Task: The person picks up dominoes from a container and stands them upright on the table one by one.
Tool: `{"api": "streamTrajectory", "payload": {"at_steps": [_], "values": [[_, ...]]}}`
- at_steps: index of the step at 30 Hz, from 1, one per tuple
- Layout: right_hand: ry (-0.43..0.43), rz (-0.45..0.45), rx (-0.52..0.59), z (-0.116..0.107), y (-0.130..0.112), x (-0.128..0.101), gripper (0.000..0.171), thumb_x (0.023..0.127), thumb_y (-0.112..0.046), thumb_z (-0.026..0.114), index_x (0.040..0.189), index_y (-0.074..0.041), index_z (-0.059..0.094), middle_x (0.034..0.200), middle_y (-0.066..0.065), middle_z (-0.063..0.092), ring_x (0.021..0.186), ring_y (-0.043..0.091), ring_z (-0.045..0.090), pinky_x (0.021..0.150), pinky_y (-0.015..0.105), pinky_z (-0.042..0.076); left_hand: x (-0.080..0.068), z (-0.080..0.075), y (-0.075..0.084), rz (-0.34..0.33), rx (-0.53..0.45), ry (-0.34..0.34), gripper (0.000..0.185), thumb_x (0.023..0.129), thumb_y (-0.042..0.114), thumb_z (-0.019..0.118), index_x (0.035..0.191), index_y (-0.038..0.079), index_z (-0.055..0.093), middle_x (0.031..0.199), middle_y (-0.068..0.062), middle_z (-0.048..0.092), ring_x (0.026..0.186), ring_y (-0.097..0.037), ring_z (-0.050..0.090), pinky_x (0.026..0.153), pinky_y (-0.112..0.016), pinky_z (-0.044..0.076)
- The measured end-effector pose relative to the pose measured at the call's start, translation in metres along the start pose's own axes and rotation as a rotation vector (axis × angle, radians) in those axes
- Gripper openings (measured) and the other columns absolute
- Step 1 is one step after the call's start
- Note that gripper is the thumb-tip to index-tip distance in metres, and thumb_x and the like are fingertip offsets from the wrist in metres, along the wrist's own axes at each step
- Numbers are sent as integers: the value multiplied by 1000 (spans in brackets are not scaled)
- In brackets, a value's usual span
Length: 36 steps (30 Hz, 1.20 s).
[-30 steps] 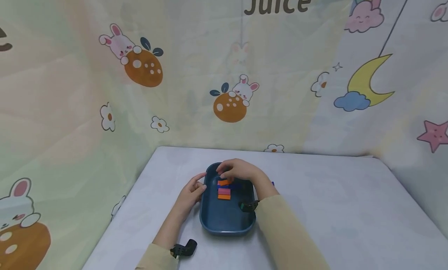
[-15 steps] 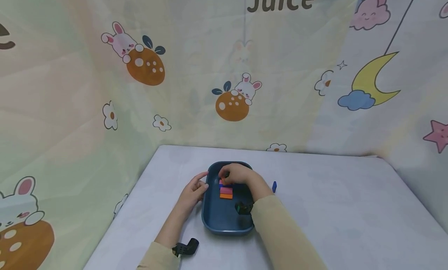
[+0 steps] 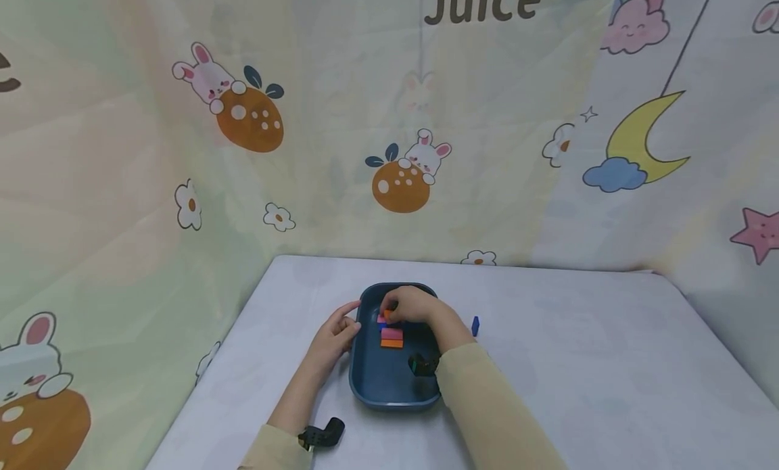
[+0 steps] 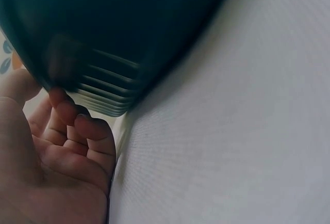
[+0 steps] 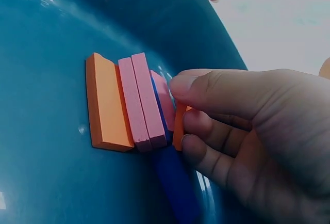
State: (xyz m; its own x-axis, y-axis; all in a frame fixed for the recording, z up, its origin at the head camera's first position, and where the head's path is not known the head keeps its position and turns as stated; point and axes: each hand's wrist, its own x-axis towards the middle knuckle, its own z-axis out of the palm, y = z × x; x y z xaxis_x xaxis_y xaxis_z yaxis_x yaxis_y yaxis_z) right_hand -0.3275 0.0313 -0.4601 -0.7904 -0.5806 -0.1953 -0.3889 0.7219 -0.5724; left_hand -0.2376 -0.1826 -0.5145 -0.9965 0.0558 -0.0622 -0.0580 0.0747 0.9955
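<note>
"Surface?"
"White table, far corners rounded, fine texture showing in the left wrist view."
"Directly on it?"
"Blue tray, oblong, rounded corners, open side up, long sides running away from the person."
"Anything else?"
"Small blue piece, off to the tray's right, near but apart. Standing or lying, can't tell."
</note>
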Motion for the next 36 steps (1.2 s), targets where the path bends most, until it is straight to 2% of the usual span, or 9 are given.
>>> {"api": "streamTrajectory", "payload": {"at_steps": [6,13,16,21,24,28,36], "values": [[10,17,18,-2,-3,-3,13,92,-25,67,105,-26,71,93,-5,66,88,18,60,87,41,51,0,0,-2,3,10,0,44,96,31,63,139,33,52,92,-8,57,76,-20,53,68,-27,48],[54,-7,55,-15,-6,-14,22,93,-25,66,115,-21,70,101,-6,66,91,17,61,89,41,53,0,0,-4,7,14,1,43,98,26,60,140,32,51,93,-7,58,75,-18,53,67,-27,48],[78,-38,117,-25,-4,-21,26,94,-26,66,119,-19,69,106,-5,67,90,18,63,86,39,54,0,0,-3,4,15,2,43,98,26,61,140,33,52,94,-7,58,76,-19,53,67,-27,48],[128,-74,225,-42,4,-38,29,94,-28,66,122,-23,68,112,-7,65,93,17,65,83,35,55,1,1,-2,2,16,6,44,98,26,61,141,31,51,94,-6,58,76,-19,54,68,-27,49],[187,-80,251,-52,12,-54,29,93,-29,68,122,-23,68,108,-4,67,93,19,65,82,34,55,1,2,-2,2,14,4,44,97,26,62,140,32,51,93,-6,58,76,-19,54,68,-27,49],[289,-48,220,-59,29,-78,28,93,-30,68,120,-24,68,102,-2,69,90,20,62,77,34,52,2,1,-2,-5,23,14,43,96,29,63,138,36,53,94,-7,58,77,-20,55,69,-28,50],[416,11,201,-61,80,-126,26,94,-25,67,120,-29,67,109,-3,67,87,16,61,74,33,50,1,1,-3,-15,29,22,43,95,32,65,136,38,54,95,-8,58,80,-23,56,71,-28,50]]}}
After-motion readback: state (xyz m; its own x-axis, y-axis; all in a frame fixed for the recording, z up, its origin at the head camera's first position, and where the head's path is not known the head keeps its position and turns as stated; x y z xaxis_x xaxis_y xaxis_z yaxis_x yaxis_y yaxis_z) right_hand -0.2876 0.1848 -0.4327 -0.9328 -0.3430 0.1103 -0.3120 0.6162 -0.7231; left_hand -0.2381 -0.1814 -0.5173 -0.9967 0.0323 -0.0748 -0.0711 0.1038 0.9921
